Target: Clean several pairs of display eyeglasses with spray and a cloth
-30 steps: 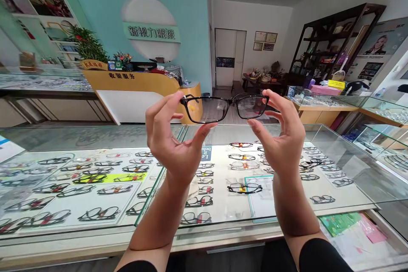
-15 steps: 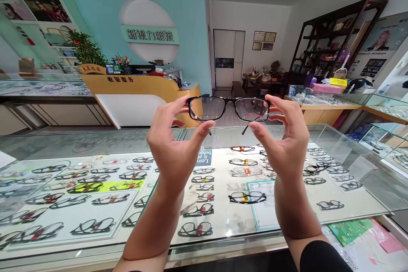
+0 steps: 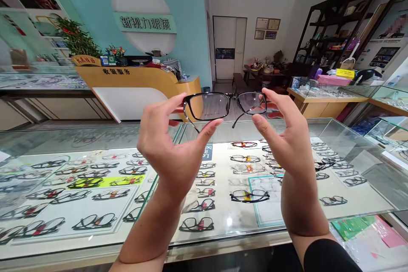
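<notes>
Spanning the black rectangular-framed eyeglasses (image 3: 232, 96) above the glass-topped display counter (image 3: 242, 243), the bare left hand (image 3: 170, 142) and bare right hand (image 3: 287, 129) gripped opposite outer edges, fingers and thumbs partly curled, presumably supporting both ends without smudging the clear lenses (image 3: 208, 106).

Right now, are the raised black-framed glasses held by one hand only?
No, the left hand holds one side of the black-framed glasses, and the right hand holds the other side.
</notes>
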The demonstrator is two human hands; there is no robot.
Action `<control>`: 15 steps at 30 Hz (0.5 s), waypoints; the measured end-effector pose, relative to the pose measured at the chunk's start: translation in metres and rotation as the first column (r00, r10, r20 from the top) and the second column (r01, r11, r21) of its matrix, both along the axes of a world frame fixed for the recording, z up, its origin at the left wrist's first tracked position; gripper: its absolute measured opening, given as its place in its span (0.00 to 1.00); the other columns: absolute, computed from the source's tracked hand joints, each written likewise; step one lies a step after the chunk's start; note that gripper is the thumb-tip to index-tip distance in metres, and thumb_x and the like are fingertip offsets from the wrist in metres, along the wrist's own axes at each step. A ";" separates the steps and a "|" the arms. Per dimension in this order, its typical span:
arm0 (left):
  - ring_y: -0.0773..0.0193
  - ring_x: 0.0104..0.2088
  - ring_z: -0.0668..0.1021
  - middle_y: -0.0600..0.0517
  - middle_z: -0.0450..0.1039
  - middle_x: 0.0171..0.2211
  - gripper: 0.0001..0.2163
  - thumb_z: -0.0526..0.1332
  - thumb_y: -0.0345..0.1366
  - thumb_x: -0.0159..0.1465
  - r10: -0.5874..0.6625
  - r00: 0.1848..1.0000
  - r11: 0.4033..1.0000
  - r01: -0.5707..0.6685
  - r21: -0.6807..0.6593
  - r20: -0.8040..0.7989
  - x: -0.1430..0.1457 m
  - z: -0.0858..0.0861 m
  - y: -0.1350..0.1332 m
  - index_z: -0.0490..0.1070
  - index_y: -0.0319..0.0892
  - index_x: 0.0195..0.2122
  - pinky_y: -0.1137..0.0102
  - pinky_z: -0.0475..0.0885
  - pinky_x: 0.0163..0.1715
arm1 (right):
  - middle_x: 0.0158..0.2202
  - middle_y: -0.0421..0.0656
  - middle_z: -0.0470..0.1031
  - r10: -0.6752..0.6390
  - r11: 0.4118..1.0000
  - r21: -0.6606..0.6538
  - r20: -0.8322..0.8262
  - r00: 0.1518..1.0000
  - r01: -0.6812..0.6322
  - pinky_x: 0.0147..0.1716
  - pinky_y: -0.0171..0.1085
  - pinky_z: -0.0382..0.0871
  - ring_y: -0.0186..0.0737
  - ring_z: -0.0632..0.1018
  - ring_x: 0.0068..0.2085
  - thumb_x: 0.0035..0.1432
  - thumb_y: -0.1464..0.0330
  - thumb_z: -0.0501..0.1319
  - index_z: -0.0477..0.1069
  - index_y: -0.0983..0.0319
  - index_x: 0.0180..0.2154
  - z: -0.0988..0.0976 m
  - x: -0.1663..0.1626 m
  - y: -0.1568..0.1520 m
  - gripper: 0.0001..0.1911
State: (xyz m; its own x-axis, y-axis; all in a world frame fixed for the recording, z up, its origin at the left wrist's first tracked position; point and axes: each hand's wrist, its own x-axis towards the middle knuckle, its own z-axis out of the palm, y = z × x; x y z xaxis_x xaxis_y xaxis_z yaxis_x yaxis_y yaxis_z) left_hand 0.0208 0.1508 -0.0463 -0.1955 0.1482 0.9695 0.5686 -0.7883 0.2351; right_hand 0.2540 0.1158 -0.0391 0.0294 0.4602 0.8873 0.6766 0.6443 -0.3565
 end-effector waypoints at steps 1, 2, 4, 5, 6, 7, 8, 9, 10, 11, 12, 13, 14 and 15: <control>0.44 0.52 0.84 0.46 0.82 0.52 0.31 0.81 0.57 0.61 0.000 1.000 1.000 0.000 -0.001 -0.004 0.000 -0.001 0.000 0.81 0.54 0.62 0.48 0.83 0.52 | 0.62 0.49 0.81 0.006 1.000 -0.012 0.005 1.000 -0.006 0.55 0.54 0.84 0.53 0.82 0.60 0.75 0.55 0.66 0.73 0.48 0.71 0.000 0.000 0.000 0.27; 0.43 0.53 0.83 0.45 0.82 0.53 0.31 0.81 0.57 0.60 0.001 1.000 1.000 -0.001 -0.001 -0.006 0.000 -0.001 -0.001 0.80 0.54 0.62 0.47 0.83 0.53 | 0.62 0.49 0.81 0.011 1.000 -0.020 0.009 1.000 -0.011 0.55 0.54 0.84 0.53 0.82 0.60 0.76 0.55 0.65 0.72 0.48 0.71 0.000 0.001 0.001 0.27; 0.42 0.54 0.83 0.45 0.82 0.53 0.32 0.81 0.57 0.59 -0.003 1.000 1.000 0.003 0.001 0.000 -0.001 -0.003 -0.001 0.80 0.54 0.62 0.46 0.83 0.54 | 0.63 0.49 0.81 0.020 1.000 -0.024 0.015 1.000 -0.020 0.56 0.55 0.84 0.53 0.82 0.60 0.76 0.56 0.65 0.72 0.48 0.72 0.000 0.001 0.002 0.27; 0.42 0.55 0.83 0.44 0.82 0.54 0.32 0.81 0.58 0.59 -0.015 1.000 1.000 0.015 -0.001 0.005 -0.001 -0.003 -0.001 0.80 0.54 0.62 0.45 0.83 0.54 | 0.63 0.49 0.80 0.023 0.999 -0.022 0.018 1.000 -0.023 0.56 0.55 0.84 0.53 0.82 0.60 0.76 0.56 0.64 0.71 0.48 0.72 0.000 0.001 0.002 0.27; 0.41 0.56 0.82 0.44 0.82 0.54 0.33 0.81 0.58 0.59 -0.039 0.999 0.999 0.039 -0.007 0.010 -0.001 -0.004 0.000 0.80 0.54 0.62 0.45 0.83 0.55 | 0.63 0.50 0.80 0.025 1.000 -0.019 0.020 0.999 -0.025 0.56 0.55 0.84 0.53 0.82 0.61 0.76 0.56 0.64 0.71 0.49 0.72 -0.001 0.001 0.002 0.27; 0.40 0.58 0.81 0.44 0.81 0.55 0.33 0.81 0.58 0.59 -0.070 0.997 0.997 0.070 -0.015 0.013 -0.002 -0.004 0.001 0.80 0.54 0.63 0.45 0.83 0.55 | 0.63 0.50 0.80 0.026 1.000 -0.014 0.021 0.999 -0.025 0.56 0.55 0.84 0.53 0.82 0.61 0.76 0.57 0.64 0.71 0.49 0.72 -0.001 0.001 0.002 0.27; 0.40 0.60 0.81 0.44 0.81 0.56 0.34 0.80 0.59 0.59 -0.102 0.995 0.995 0.102 -0.022 0.016 -0.002 -0.005 0.002 0.79 0.55 0.64 0.45 0.83 0.55 | 0.63 0.50 0.80 0.024 1.000 -0.006 0.020 1.000 -0.024 0.55 0.55 0.85 0.54 0.82 0.61 0.76 0.57 0.64 0.71 0.49 0.73 -0.001 0.000 0.003 0.27; 0.39 0.62 0.80 0.45 0.80 0.57 0.34 0.80 0.59 0.60 -0.129 0.992 0.991 0.129 -0.027 0.019 -0.003 -0.005 0.003 0.79 0.55 0.65 0.46 0.83 0.54 | 0.64 0.51 0.79 0.020 1.000 0.007 0.015 1.000 -0.020 0.55 0.56 0.85 0.55 0.82 0.62 0.76 0.56 0.64 0.70 0.49 0.73 -0.001 0.000 0.003 0.28; 0.39 0.63 0.79 0.45 0.80 0.59 0.34 0.80 0.60 0.60 -0.146 0.989 0.989 0.146 -0.031 0.023 -0.003 -0.005 0.006 0.78 0.56 0.65 0.47 0.84 0.53 | 0.65 0.51 0.79 0.013 1.000 0.027 0.006 1.000 -0.013 0.55 0.56 0.85 0.55 0.82 0.62 0.76 0.56 0.65 0.70 0.49 0.73 -0.002 -0.001 0.004 0.28; 0.40 0.64 0.79 0.46 0.80 0.59 0.34 0.79 0.60 0.60 -0.153 0.988 0.988 0.154 -0.029 0.028 -0.003 -0.005 0.008 0.78 0.57 0.65 0.48 0.85 0.51 | 0.66 0.51 0.78 0.005 0.998 0.055 -0.005 1.000 -0.005 0.56 0.57 0.85 0.56 0.81 0.63 0.75 0.56 0.66 0.70 0.48 0.73 -0.002 -0.001 0.005 0.29; 0.40 0.63 0.80 0.46 0.80 0.60 0.34 0.79 0.60 0.60 -0.155 0.987 0.988 0.156 -0.024 0.033 -0.004 -0.005 0.011 0.78 0.58 0.65 0.48 0.85 0.50 | 0.66 0.51 0.77 -0.002 0.996 0.088 -0.017 1.000 0.004 0.56 0.58 0.84 0.57 0.81 0.63 0.75 0.56 0.66 0.70 0.48 0.72 -0.002 -0.002 0.006 0.29; 0.41 0.62 0.81 0.47 0.80 0.60 0.34 0.79 0.60 0.60 -0.158 0.987 0.987 0.159 -0.018 0.038 -0.004 -0.004 0.014 0.78 0.59 0.65 0.49 0.85 0.48 | 0.66 0.51 0.77 -0.009 0.993 0.121 -0.028 1.000 0.012 0.56 0.58 0.84 0.57 0.81 0.63 0.74 0.56 0.67 0.70 0.48 0.72 -0.002 -0.003 0.007 0.29; 0.41 0.62 0.81 0.47 0.80 0.60 0.34 0.80 0.60 0.60 -0.167 0.985 0.986 0.167 -0.014 0.041 -0.004 -0.003 0.017 0.78 0.59 0.65 0.50 0.85 0.47 | 0.66 0.51 0.77 -0.017 0.988 0.151 -0.037 0.999 0.022 0.56 0.59 0.84 0.58 0.80 0.63 0.73 0.56 0.68 0.70 0.48 0.71 -0.002 -0.004 0.008 0.29; 0.42 0.62 0.81 0.47 0.80 0.61 0.33 0.79 0.60 0.60 -0.180 0.983 0.983 0.181 -0.013 0.042 -0.003 -0.003 0.020 0.78 0.59 0.65 0.50 0.86 0.47 | 0.66 0.51 0.77 -0.025 0.984 0.178 -0.042 0.999 0.032 0.56 0.59 0.85 0.58 0.80 0.63 0.73 0.56 0.68 0.70 0.48 0.71 -0.001 -0.004 0.008 0.28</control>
